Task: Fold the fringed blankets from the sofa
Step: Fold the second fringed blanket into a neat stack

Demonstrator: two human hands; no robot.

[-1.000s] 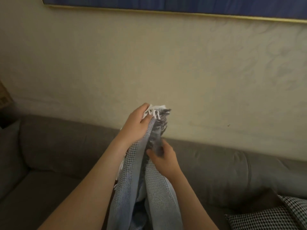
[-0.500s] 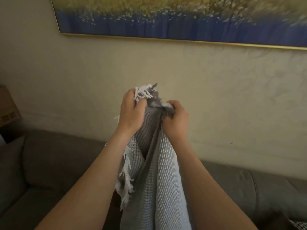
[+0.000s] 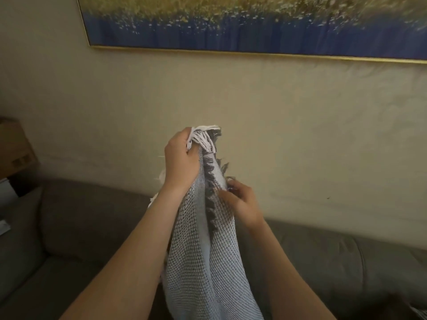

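Blanket [image 3: 208, 262] is held up in the air in front of the wall [image 3: 300, 135], above the sofa [image 3: 80, 215]. It is bunched into a rope-like drape between the forearms, and its lower end is cut off by the frame.

Left hand [image 3: 182, 162] is clenched round the top corner, with the white fringe [image 3: 203, 137] spilling out above the fist. Right hand [image 3: 242, 204] is lower, its fingers curled onto the dark-fringed edge in what looks like a pinch. How much cloth is actually caught there cannot be told.

Risks, as judged:
- Second corner may be missed if the edge is lost from the light right-hand pinch while it is run along. The cloth is twisted, so the wrong layer could be followed.
- Tassels can be snagged round fingers, and the open weave can be pulled by a nail.
- A skewed fold is likely if the drape is spread before the twist is taken out.
- Whole piece is dropped onto the seat if the left grip is eased, since the weight appears to be carried there.

Surroundings: grey sofa with a soft backrest, so no firm flat surface is offered for laying out. Plain cream wall, dimly lit. A gold-framed blue and yellow painting [image 3: 254, 26] is hung above. A cardboard box [image 3: 13, 146] is seen at far left.
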